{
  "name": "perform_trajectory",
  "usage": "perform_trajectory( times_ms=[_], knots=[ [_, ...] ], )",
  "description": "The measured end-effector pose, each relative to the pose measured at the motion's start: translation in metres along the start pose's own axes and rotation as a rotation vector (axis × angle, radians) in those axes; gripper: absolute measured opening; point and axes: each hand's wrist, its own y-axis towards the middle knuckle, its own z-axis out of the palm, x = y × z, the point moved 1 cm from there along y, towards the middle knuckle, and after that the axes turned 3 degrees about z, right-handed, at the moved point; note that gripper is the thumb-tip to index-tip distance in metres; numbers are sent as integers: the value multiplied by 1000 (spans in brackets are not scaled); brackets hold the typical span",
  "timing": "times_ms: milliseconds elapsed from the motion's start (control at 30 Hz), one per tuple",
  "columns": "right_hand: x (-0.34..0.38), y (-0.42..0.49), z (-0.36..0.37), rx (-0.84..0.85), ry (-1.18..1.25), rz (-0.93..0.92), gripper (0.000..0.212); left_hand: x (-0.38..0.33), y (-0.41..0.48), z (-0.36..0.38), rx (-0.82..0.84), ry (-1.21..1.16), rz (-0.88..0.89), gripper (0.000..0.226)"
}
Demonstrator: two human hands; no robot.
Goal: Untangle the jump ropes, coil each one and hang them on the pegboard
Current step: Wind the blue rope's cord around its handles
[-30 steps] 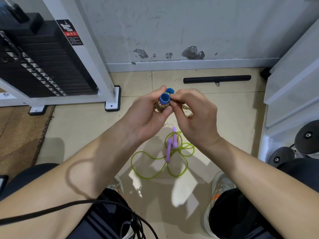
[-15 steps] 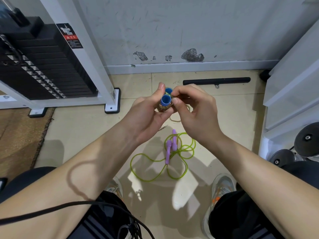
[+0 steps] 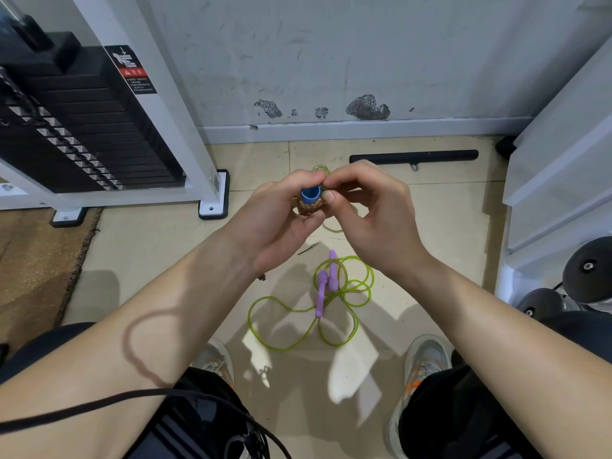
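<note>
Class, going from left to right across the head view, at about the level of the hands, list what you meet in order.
Weight stack → left hand → blue-capped jump rope, gripped by both hands → right hand → dumbbells.

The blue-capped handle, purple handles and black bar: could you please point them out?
blue-capped handle (image 3: 310,195), head view, blue end
purple handles (image 3: 320,296), head view, longer handle's shaft
black bar (image 3: 414,156), head view, middle
</note>
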Motion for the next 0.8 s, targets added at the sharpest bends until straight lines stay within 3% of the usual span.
perform_trajectory(
  times_ms=[267,367,467,633,800],
  knots=[
    [7,-4,-3,8,241,198,14,-7,-3,3,38,100,-10,13],
    [4,2,-10,50,243,242,26,-6,-2,3,81,123,-56,15],
    [0,12,-22,142,162,262,41,-5,-2,2,133,145,-103,26],
    [4,22,-35,414,122,245,32,-1,-4,5,219,146,-197,56],
    [9,21,-38,488,211,267,38,-2,-9,5,271,152,-302,48]
  ],
)
